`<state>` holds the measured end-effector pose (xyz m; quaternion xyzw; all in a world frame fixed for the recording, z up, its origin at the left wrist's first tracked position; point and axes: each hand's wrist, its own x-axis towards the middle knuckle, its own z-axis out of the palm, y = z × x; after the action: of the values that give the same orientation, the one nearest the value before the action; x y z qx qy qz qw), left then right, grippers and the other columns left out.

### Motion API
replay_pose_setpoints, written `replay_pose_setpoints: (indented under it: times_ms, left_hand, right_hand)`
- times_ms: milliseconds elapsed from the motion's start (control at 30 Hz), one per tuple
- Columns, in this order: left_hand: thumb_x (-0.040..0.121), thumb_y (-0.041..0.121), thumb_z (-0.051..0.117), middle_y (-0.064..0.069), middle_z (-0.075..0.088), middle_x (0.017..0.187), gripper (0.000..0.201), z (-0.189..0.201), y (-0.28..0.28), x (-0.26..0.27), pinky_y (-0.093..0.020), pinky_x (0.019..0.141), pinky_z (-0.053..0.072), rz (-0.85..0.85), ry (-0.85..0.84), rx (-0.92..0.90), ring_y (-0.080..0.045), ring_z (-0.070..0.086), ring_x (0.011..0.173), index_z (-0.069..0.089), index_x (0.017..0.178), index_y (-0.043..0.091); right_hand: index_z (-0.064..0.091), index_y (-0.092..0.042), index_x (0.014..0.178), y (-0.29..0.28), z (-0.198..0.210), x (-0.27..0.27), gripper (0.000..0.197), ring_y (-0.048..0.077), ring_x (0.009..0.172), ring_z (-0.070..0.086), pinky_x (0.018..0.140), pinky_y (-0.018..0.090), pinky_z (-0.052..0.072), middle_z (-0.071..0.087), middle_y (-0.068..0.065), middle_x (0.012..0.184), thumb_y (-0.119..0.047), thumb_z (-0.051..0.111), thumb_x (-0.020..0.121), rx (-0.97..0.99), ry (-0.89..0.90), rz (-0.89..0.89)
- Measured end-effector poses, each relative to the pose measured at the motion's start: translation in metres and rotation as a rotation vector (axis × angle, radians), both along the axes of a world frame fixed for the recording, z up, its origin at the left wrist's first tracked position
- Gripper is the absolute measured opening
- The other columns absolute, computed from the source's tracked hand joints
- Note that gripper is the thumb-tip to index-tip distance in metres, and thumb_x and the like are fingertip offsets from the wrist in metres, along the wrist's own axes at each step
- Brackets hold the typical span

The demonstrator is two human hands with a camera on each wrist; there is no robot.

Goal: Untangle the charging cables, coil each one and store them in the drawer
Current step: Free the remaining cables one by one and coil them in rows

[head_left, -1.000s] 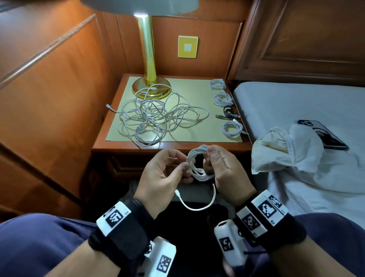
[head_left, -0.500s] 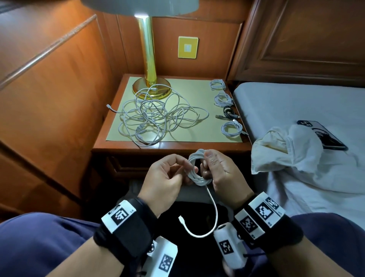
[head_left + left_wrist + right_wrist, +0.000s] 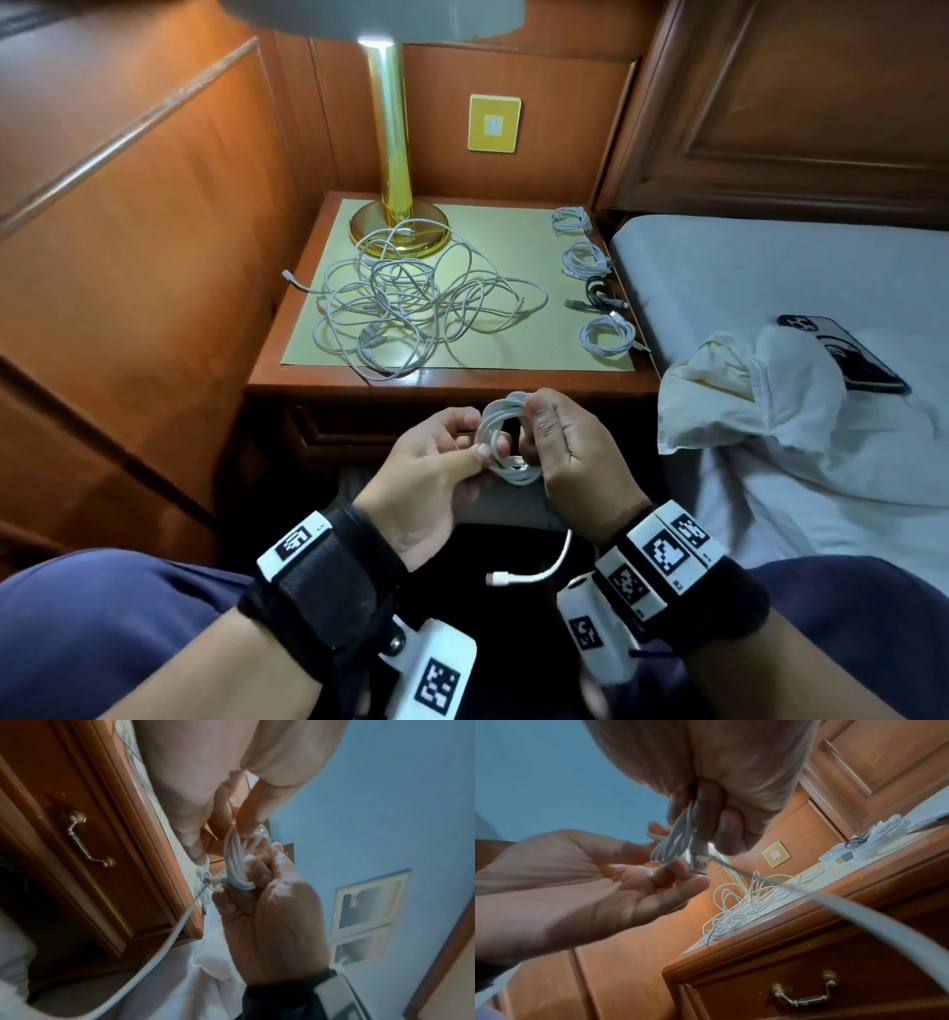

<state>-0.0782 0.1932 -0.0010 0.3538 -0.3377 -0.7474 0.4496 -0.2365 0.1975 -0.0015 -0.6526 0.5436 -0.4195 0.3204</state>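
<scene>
**Both hands on a half-wound white cable, nightstand drawer closed**

Person's sitting in front of the nightstand (image 3: pixel 447 383). Right hand (image 3: pixel 570 452) has its fingers curled round a white cable coil (image 3: pixel 506 444), w/ left hand (image 3: pixel 431 473) pinching the coil's side btwn thumb & finger. Loose end (image 3: pixel 534 573) dangles below the hands. On the nightstand top: tangled cables (image 3: pixel 411 303) by the lamp (image 3: pixel 395 226), four coiled cables (image 3: pixel 595 280) along its right edge. Drawer (image 3: pixel 834 983) below is closed.
</scene>
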Motion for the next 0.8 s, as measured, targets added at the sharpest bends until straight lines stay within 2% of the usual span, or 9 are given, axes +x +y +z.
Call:
replay_pose_setpoints:
  times_ms: [100,200,267,367,467,533,600,700,800]
  left_hand:
    - [0.065,-0.005,0.057,-0.008,0.060,0.073,0.034,0.002,-0.005,0.004,-0.031,0.068,0.047,-0.053,0.101,0.031,-0.023,0.061,0.071,0.052,0.098,0.005]
    - [0.065,-0.008,0.053,-0.010,0.058,0.071,0.039,-0.001,-0.006,0.003,-0.025,0.060,0.052,-0.060,0.163,0.021,-0.024,0.059,0.070,0.046,0.101,0.007]
    - [0.070,-0.009,0.057,-0.011,0.060,0.074,0.034,-0.005,-0.006,0.002,-0.023,0.061,0.052,-0.062,0.156,-0.040,-0.021,0.061,0.071,0.045,0.097,0.008]
    - [0.075,-0.006,0.066,-0.010,0.063,0.077,0.032,-0.012,-0.008,0.001,-0.021,0.069,0.053,-0.003,0.039,-0.197,-0.016,0.062,0.071,0.044,0.092,0.009]
    - [0.073,0.006,0.076,-0.009,0.065,0.079,0.038,-0.016,-0.008,0.001,-0.025,0.073,0.053,0.005,-0.074,-0.313,-0.018,0.062,0.074,0.043,0.091,0.011]
    - [0.076,0.003,0.074,-0.007,0.065,0.079,0.035,-0.017,-0.007,0.001,-0.027,0.074,0.052,0.037,-0.149,-0.366,-0.019,0.062,0.075,0.043,0.089,0.012]
    - [0.077,0.001,0.072,-0.006,0.060,0.077,0.033,-0.018,-0.008,0.000,-0.027,0.071,0.052,0.079,-0.222,-0.418,-0.019,0.059,0.074,0.043,0.087,0.012]
    - [0.073,0.010,0.083,-0.006,0.051,0.072,0.041,-0.017,-0.009,0.000,-0.031,0.066,0.049,0.125,-0.274,-0.448,-0.018,0.052,0.068,0.042,0.080,0.013]
    - [0.060,0.033,0.094,-0.011,0.048,0.070,0.055,-0.018,-0.009,0.000,-0.042,0.066,0.045,0.177,-0.267,-0.395,-0.023,0.047,0.066,0.043,0.075,0.018]
  right_hand:
    - [0.051,-0.033,0.073,-0.002,-0.001,0.001,0.035,0.000,0.057,0.048,0.060,0.013,0.038,0.051,-0.017,0.058,-0.030,0.038,0.106,0.024,-0.018,0.000]
    - [0.050,-0.030,0.071,-0.005,-0.001,0.000,0.036,-0.001,0.055,0.047,0.059,0.013,0.038,0.050,-0.014,0.058,-0.029,0.040,0.105,0.036,-0.022,-0.003]
    - [0.050,-0.029,0.071,-0.006,-0.002,-0.003,0.037,0.000,0.055,0.047,0.058,0.014,0.037,0.051,-0.017,0.057,-0.028,0.039,0.106,0.036,-0.029,-0.011]
    - [0.050,-0.030,0.071,-0.008,-0.005,-0.004,0.038,0.000,0.056,0.045,0.059,0.016,0.037,0.051,-0.018,0.058,-0.034,0.038,0.106,0.039,-0.049,-0.012]
    - [0.050,-0.029,0.072,-0.008,-0.007,-0.005,0.036,0.001,0.057,0.045,0.060,0.019,0.038,0.050,-0.017,0.059,-0.037,0.037,0.105,0.060,-0.044,0.012]
    - [0.052,-0.025,0.074,-0.009,-0.008,-0.007,0.037,0.000,0.058,0.046,0.061,0.017,0.038,0.049,-0.015,0.060,-0.030,0.038,0.107,0.084,-0.047,0.015]
    - [0.055,-0.018,0.077,-0.009,-0.007,-0.007,0.037,0.000,0.059,0.048,0.063,0.018,0.041,0.051,-0.012,0.062,-0.031,0.038,0.107,0.103,-0.071,0.017]
    - [0.056,-0.018,0.078,-0.010,-0.008,-0.005,0.037,0.005,0.063,0.052,0.066,0.027,0.044,0.056,-0.011,0.065,-0.037,0.038,0.104,0.116,-0.075,0.019]
    - [0.062,-0.009,0.087,-0.011,-0.012,-0.001,0.045,0.027,0.075,0.062,0.075,0.042,0.049,0.066,0.011,0.079,-0.044,0.037,0.098,0.133,-0.072,0.029]
